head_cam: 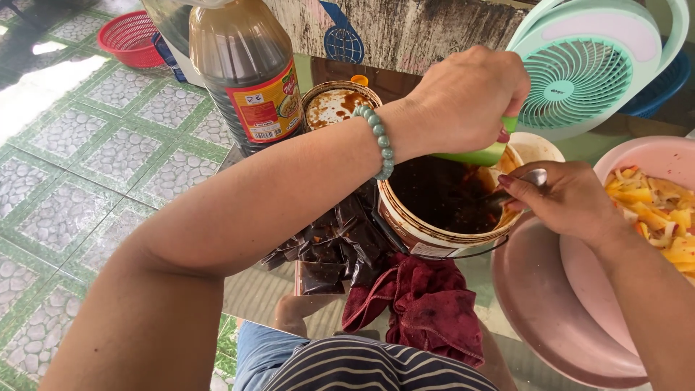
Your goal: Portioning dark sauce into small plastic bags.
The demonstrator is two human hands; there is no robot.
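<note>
While the tub of dark sauce [441, 203] stood at frame centre on the glass surface [260, 289], a green scoop [481, 153] was pinched above it in the left hand [463, 98]; a metal spoon [517, 185] was clasped by the right hand [568, 199], dipped inside.

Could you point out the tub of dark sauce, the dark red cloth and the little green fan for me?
tub of dark sauce [405, 221]: head view, on its near rim.
dark red cloth [427, 304]: head view, on the middle of its folds.
green fan [575, 83]: head view, on the grille.
</note>
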